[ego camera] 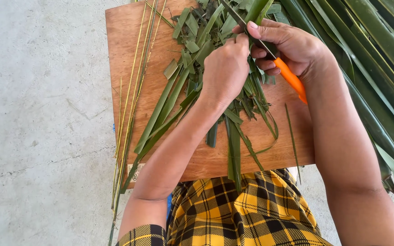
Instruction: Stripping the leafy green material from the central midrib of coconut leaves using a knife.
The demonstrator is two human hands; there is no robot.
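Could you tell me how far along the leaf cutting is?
Done: a pile of cut green leaf strips covers the brown wooden board, and thin yellowish stripped midribs lie along its left edge. In hand: the left hand pinches a leaf while the right hand works it with an orange-handled knife. Left: a heap of long whole green palm leaves on the right looks uncut.

Home work spot: concrete floor (37,136), palm leaves (379,54).

One head-worn view — looking steeply down, close over the wooden board (160,41) on the lap.
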